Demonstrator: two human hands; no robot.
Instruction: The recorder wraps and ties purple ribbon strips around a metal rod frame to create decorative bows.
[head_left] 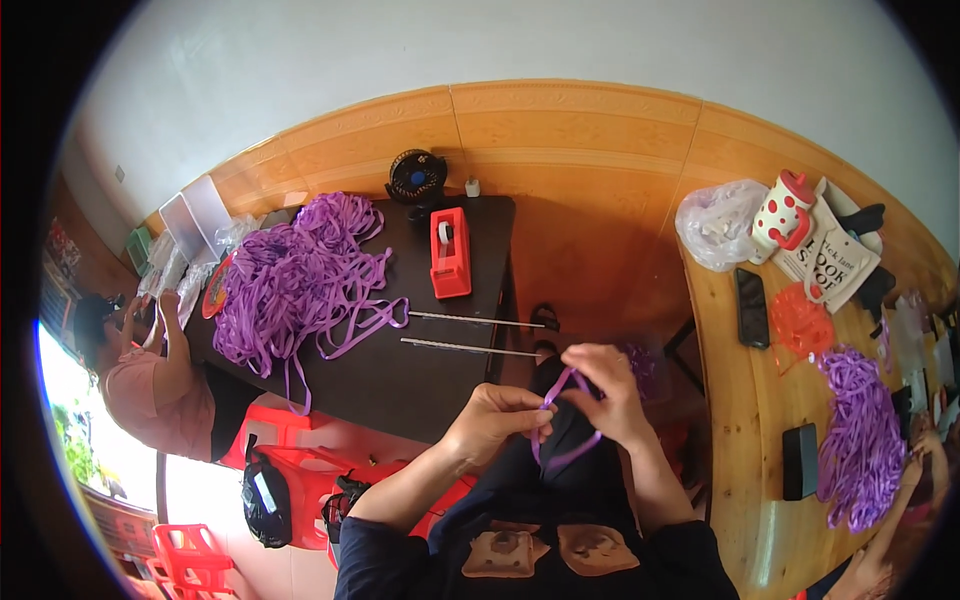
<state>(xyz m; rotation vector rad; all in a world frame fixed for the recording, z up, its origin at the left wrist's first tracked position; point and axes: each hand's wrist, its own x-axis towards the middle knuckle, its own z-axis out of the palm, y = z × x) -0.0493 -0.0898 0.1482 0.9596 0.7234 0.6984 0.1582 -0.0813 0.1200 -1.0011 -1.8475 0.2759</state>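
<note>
A loop of purple ribbon (570,455) hangs between my two hands above my lap. My left hand (490,420) pinches it at thumb and fingertips. With its fingers curled, my right hand (608,390) grips the upper part of the same loop. Ahead of my hands, two thin metal rods (478,319) stick out past the edge of the dark table (395,385). One strap from a large heap of purple ribbons (285,280) reaches the end of the farther rod. A red tape dispenser (450,255) stands beyond the rods.
A small black fan (417,178) stands at the dark table's far edge. The wooden table (745,440) on the right holds a phone (751,307), a dotted cup (783,217), bags and another ribbon heap (860,440). Other people work at far left and right. Red stools (195,560) stand lower left.
</note>
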